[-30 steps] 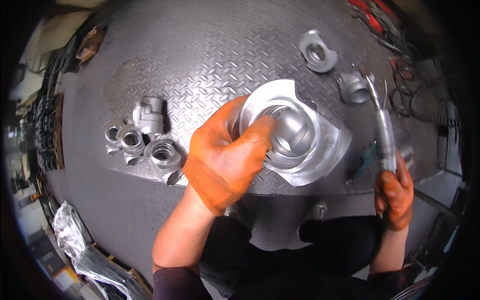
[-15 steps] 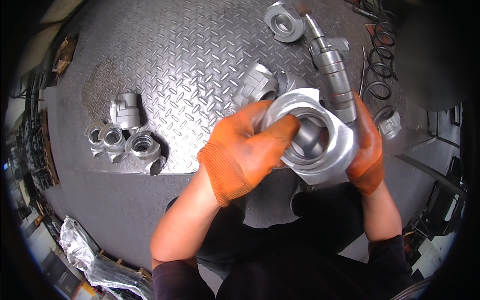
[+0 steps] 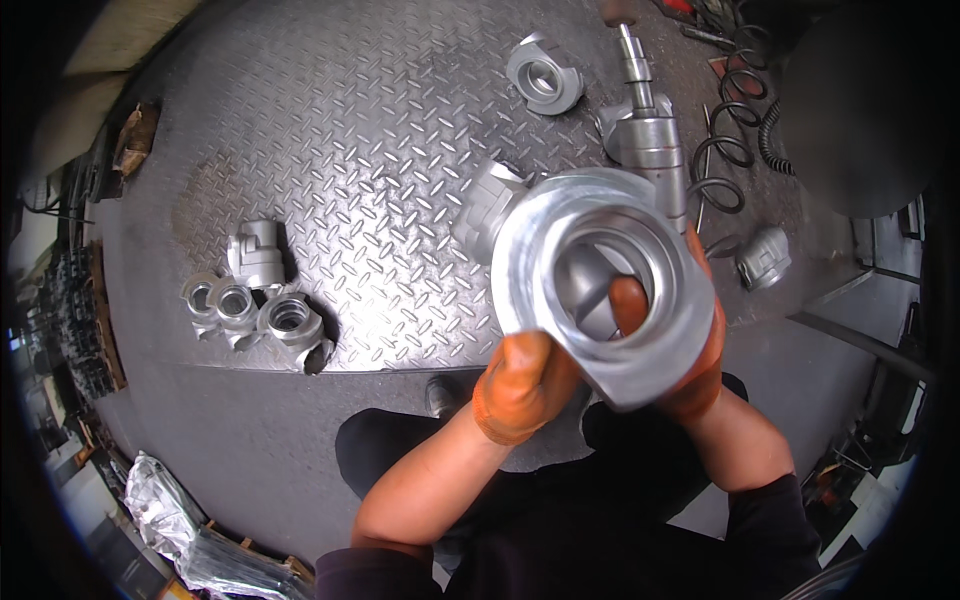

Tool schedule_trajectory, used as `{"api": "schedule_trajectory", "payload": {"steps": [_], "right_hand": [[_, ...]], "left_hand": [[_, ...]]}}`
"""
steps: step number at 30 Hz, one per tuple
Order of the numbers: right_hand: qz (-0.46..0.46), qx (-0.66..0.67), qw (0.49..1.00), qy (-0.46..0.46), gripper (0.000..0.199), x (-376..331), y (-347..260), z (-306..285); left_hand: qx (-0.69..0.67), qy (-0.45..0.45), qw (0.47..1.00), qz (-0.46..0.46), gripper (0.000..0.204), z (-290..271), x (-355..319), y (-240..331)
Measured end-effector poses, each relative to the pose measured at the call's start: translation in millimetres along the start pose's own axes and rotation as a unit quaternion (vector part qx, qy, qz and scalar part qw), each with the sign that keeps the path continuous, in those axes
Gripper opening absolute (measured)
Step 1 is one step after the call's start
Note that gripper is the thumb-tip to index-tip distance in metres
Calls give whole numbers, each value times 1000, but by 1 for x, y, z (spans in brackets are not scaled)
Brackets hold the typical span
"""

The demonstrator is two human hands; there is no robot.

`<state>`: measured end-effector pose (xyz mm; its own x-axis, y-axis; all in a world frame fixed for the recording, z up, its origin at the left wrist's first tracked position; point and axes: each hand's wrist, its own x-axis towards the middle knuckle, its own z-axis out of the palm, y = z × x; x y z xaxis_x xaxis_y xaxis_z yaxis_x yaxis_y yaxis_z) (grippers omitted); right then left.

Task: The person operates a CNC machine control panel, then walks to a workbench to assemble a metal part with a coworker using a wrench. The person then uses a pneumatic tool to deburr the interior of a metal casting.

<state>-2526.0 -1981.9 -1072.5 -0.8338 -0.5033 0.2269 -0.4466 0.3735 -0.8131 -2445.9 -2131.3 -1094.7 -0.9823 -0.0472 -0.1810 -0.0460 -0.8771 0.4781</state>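
Note:
A large silver metal ring-shaped casting point(image 3: 520, 260), flanged and open through its bore, is raised close to my view. My left hand point(image 3: 525, 388), in an orange glove, closes on its lower left rim. Behind its right side is my right hand point(image 3: 706, 345), also gloved in orange and mostly hidden. A steel air die grinder point(image 3: 650, 140) with a brown tip points away from me, its rear end running down into my right hand. An orange fingertip point(image 3: 628, 305) shows through the bore; I cannot tell which hand's it is.
Several similar castings point(image 3: 290, 315) stand grouped at the left of the diamond-plate table point(image 3: 370, 130). Others lie farther off, including a ring-faced casting point(image 3: 545, 78) and a casting at the right point(image 3: 765, 257). A black coiled hose point(image 3: 722, 145) runs along the right.
The held casting has come closer and turned its bore more toward me. My left hand has shifted from its upper left side to its lower rim. The grinder stays with my right hand.

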Motion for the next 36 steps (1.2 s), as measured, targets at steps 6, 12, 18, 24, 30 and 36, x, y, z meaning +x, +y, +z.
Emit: {"api": "schedule_trajectory", "payload": {"steps": [6, 12, 18, 24, 30, 36], "right_hand": [[24, 64, 997, -41, 87, 9, -17, -1], [301, 216, 929, 13, 70, -18, -17, -24], [302, 121, 941, -94, 75, -39, -22, -58], [232, 159, 912, -299, 70, -23, -48, -66], [195, 197, 909, -310, 64, -23, -50, -47], [161, 193, 918, -307, 62, -22, -52, -27]], "left_hand": [[44, 36, 995, 84, 89, 10, 6, 23], [-51, 132, 981, 136, 73, -21, 16, 47], [-21, 201, 959, 198, 82, -47, 20, 81], [-67, 217, 942, 248, 77, -52, 21, 90], [-66, 216, 939, 258, 74, -64, 12, 83], [-56, 186, 945, 262, 72, -68, 7, 68]]}}
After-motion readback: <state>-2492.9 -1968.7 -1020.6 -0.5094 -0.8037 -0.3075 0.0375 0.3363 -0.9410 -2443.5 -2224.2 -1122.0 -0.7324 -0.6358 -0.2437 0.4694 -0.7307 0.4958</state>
